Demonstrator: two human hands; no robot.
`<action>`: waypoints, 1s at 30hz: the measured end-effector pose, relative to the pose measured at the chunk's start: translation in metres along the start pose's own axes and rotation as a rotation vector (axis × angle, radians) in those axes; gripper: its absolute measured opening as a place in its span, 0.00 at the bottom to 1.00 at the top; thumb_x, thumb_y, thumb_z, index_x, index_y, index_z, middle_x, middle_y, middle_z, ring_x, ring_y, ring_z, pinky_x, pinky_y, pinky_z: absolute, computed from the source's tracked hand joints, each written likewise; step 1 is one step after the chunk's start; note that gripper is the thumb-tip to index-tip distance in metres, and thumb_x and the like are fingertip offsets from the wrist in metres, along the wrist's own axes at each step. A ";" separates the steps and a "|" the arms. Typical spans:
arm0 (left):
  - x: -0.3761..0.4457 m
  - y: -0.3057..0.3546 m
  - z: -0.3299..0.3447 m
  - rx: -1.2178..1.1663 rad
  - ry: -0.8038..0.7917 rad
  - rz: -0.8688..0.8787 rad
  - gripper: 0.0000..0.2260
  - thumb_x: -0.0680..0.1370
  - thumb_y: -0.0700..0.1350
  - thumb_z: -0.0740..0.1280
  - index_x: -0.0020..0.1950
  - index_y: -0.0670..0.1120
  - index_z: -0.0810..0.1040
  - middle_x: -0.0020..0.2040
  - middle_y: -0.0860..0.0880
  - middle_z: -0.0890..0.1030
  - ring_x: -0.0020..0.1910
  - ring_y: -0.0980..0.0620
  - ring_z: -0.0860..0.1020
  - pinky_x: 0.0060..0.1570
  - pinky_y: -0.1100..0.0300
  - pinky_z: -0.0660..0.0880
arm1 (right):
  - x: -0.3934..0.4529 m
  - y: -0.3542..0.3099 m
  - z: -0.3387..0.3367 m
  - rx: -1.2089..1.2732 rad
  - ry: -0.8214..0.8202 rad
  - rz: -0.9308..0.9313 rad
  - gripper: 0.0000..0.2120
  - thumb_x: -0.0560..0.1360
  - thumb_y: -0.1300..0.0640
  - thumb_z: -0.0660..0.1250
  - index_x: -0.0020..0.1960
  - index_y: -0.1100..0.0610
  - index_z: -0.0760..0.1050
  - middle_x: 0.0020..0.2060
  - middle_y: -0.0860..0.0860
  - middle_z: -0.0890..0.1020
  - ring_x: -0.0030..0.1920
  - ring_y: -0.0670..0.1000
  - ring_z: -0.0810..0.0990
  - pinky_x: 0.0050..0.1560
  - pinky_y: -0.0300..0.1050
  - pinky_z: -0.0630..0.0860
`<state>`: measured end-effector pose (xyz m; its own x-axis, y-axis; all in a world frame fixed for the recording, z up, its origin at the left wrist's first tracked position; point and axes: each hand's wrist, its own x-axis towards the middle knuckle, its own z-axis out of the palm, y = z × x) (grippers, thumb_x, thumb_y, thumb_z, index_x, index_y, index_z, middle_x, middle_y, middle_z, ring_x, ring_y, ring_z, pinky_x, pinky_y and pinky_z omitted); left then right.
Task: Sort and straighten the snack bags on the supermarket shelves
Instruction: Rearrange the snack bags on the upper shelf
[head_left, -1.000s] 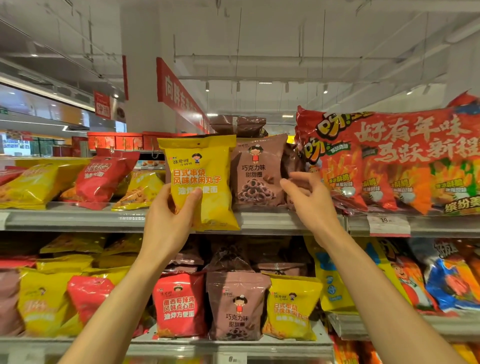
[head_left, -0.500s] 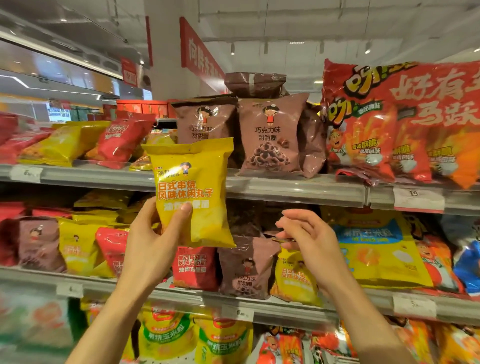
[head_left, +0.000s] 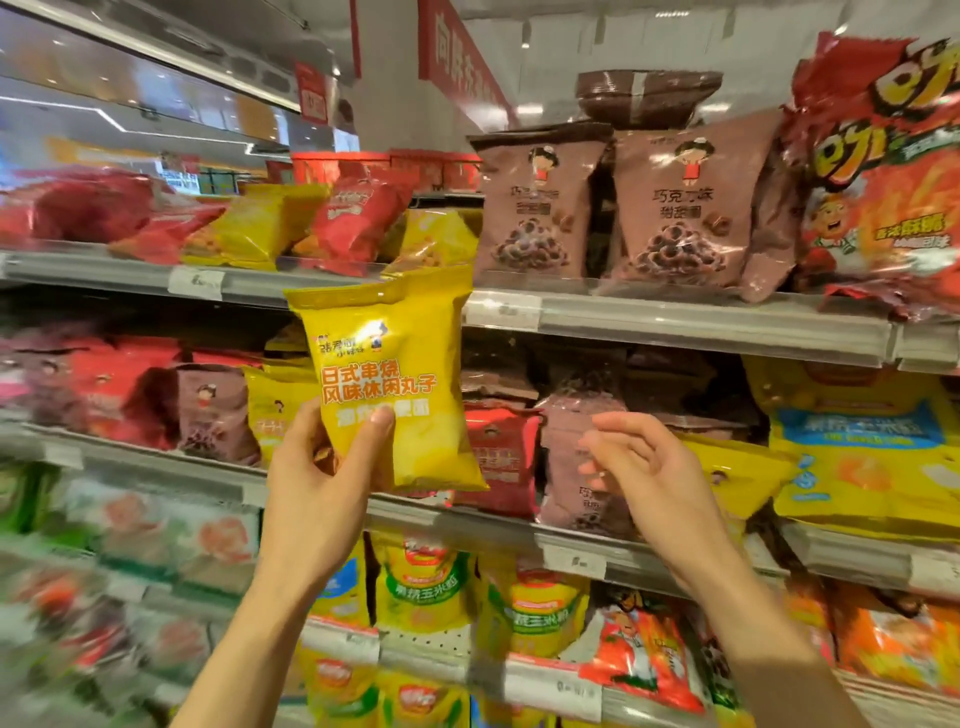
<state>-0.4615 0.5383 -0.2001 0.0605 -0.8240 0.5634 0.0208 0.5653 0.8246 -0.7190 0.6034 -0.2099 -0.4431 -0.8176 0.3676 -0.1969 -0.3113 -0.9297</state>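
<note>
Fingers, left hand: curled round the lower part of the yellow snack bag, thumb pressed on its front.
Fingers, right hand: loosely spread, gripping nothing, in front of a brown bag on my middle shelf; whether they touch it I cannot tell.
Yellow bag: upright, off the shelves, its top edge overlapping the front lip of the top shelf.
Top shelf: two brown chocolate-ring bags upright, just beside a large red-orange bag; red and yellow bags lie tilted at left.
Middle shelf: red, brown and yellow bags mixed.
</note>
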 end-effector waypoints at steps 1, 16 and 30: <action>0.003 -0.002 -0.013 0.002 -0.005 0.002 0.04 0.80 0.48 0.70 0.51 0.49 0.81 0.43 0.55 0.85 0.37 0.61 0.79 0.36 0.70 0.74 | -0.003 -0.001 0.012 0.008 0.010 -0.005 0.07 0.78 0.60 0.72 0.56 0.56 0.80 0.45 0.55 0.86 0.42 0.49 0.86 0.40 0.37 0.80; 0.082 -0.025 -0.203 0.007 -0.012 0.010 0.07 0.77 0.52 0.70 0.53 0.51 0.81 0.46 0.56 0.86 0.40 0.62 0.81 0.38 0.70 0.75 | -0.019 -0.020 0.214 0.067 0.008 0.000 0.08 0.78 0.59 0.71 0.57 0.55 0.81 0.48 0.58 0.86 0.42 0.49 0.86 0.41 0.39 0.81; 0.176 -0.042 -0.190 0.047 0.004 0.068 0.07 0.79 0.51 0.71 0.54 0.52 0.81 0.46 0.58 0.86 0.40 0.61 0.82 0.37 0.70 0.75 | 0.064 -0.049 0.242 0.067 0.021 -0.098 0.07 0.79 0.58 0.71 0.56 0.54 0.80 0.48 0.57 0.86 0.42 0.49 0.86 0.40 0.37 0.80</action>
<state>-0.2625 0.3766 -0.1451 0.0645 -0.7836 0.6179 -0.0304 0.6174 0.7861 -0.5260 0.4490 -0.1464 -0.4431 -0.7713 0.4570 -0.1819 -0.4218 -0.8883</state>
